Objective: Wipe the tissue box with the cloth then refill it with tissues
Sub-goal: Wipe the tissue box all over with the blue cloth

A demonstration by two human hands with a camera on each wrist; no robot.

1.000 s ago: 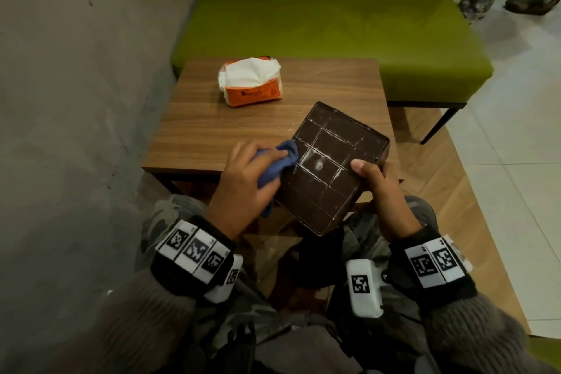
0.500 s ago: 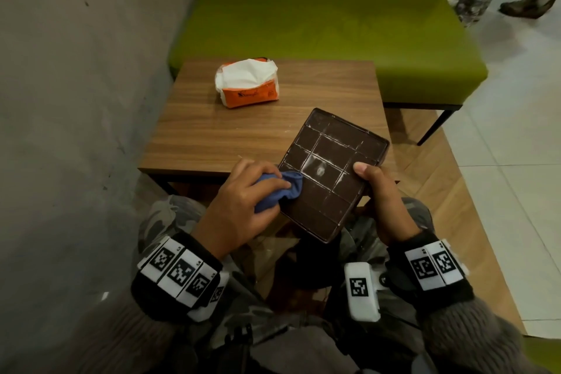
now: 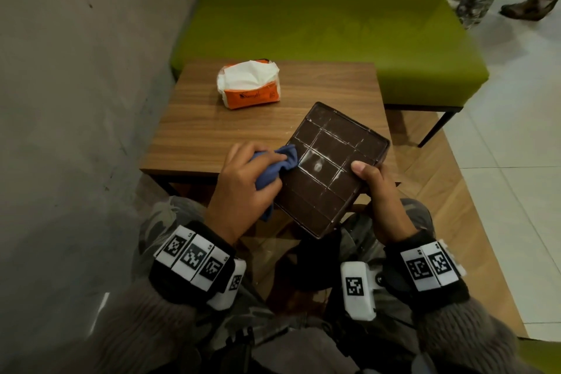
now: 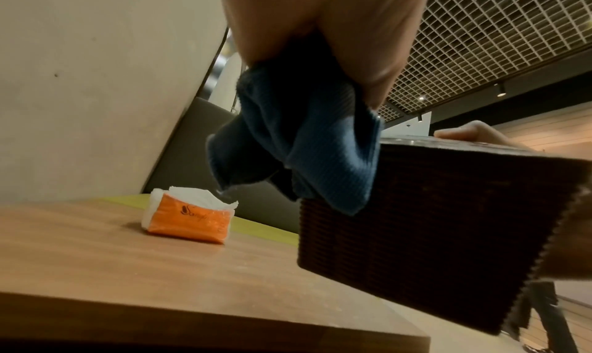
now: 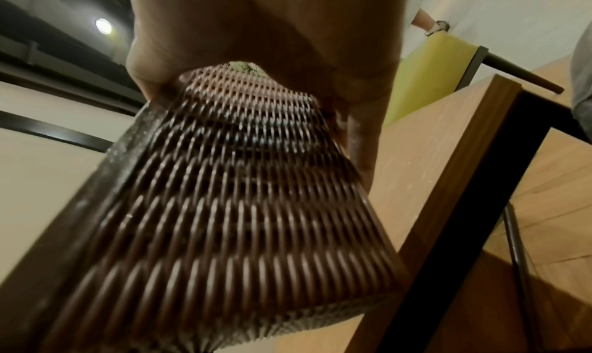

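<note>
Cloth [image 3: 274,167] lower; woven sides wrist-only

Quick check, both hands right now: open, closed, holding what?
Left hand: closed round the blue cloth, pressed against the tissue box.
Right hand: gripping the tissue box.

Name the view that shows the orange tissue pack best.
The head view: the tissue pack lies whole and unobstructed on the table. The left wrist view shows it smaller, from low side-on. The right wrist view misses it.
</note>
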